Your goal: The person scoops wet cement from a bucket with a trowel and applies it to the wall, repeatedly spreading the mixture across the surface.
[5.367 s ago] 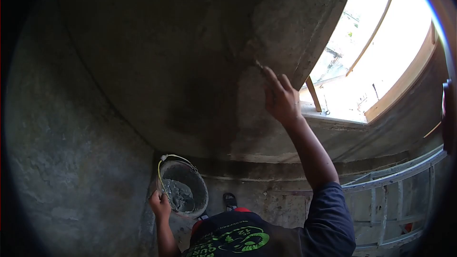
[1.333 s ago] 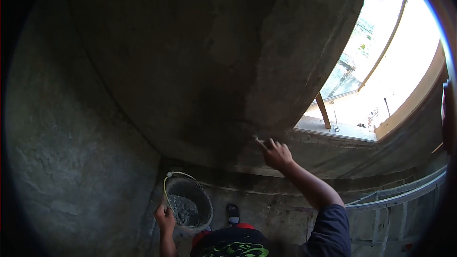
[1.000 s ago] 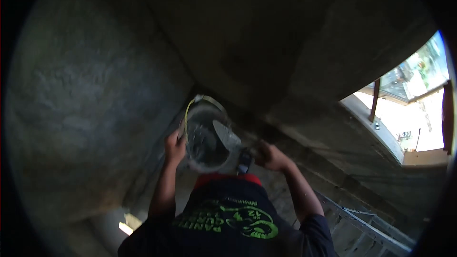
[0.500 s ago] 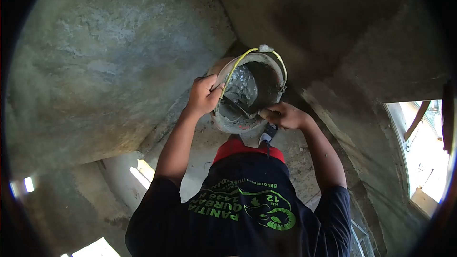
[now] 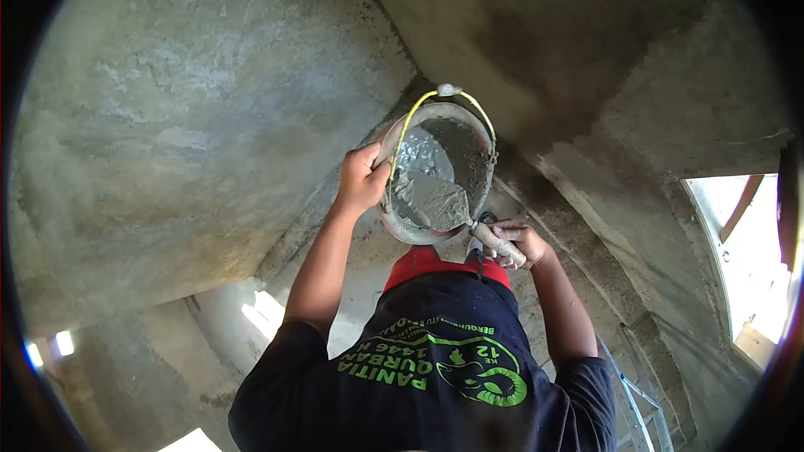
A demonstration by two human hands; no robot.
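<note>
My left hand (image 5: 364,177) grips the left rim of a round bucket (image 5: 483,192) that has a yellow handle (image 5: 412,114) arched over its far side. Wet grey mortar (image 5: 423,153) lies inside it. In my right hand (image 5: 521,243) is the handle of a trowel (image 5: 437,201), its fingers wrapped round the grip. The trowel's blade, coated with mortar, is inside the bucket near its front edge. How deep the mortar goes cannot be seen.
Rough plastered walls (image 5: 167,117) rise close on the left and ahead, meeting in a corner beyond the bucket. A bright window opening (image 5: 749,259) is on the right. Part of a metal ladder (image 5: 641,410) stands at lower right.
My right hand has moved right and toward my body, turning the trowel so its blade's broad face now shows with mortar on it. My left hand keeps its hold on the bucket.
</note>
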